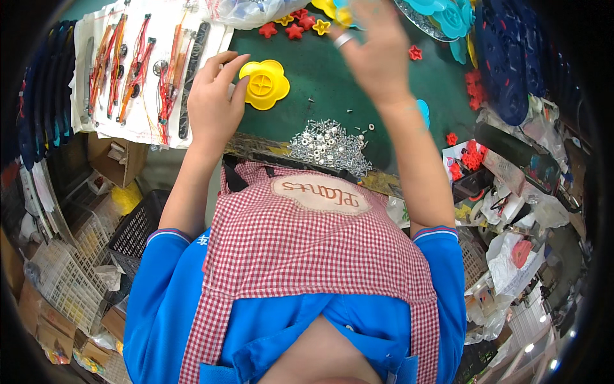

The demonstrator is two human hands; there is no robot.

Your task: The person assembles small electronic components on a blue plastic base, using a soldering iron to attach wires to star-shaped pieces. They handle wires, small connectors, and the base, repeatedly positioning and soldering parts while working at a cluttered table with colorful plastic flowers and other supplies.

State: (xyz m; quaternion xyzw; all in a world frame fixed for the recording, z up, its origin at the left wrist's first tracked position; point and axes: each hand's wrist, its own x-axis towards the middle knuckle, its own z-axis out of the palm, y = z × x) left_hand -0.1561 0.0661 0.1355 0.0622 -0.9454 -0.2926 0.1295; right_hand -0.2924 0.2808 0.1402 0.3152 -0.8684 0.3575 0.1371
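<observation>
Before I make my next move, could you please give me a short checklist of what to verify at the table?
1. Yellow flower resting on the green table: ok.
2. Left hand at the flower's left side: ok, its thumb and forefinger are apart.
3. Left hand touching the flower: cannot tell; they are very close in this view.
4. Right hand free of parts: cannot tell, it is blurred and cut off at the top edge.
5. Screws all in one pile: not ok, a few small pieces lie loose beyond it.
6. Wires apart from the flower: ok, they lie left of the left hand.
</observation>
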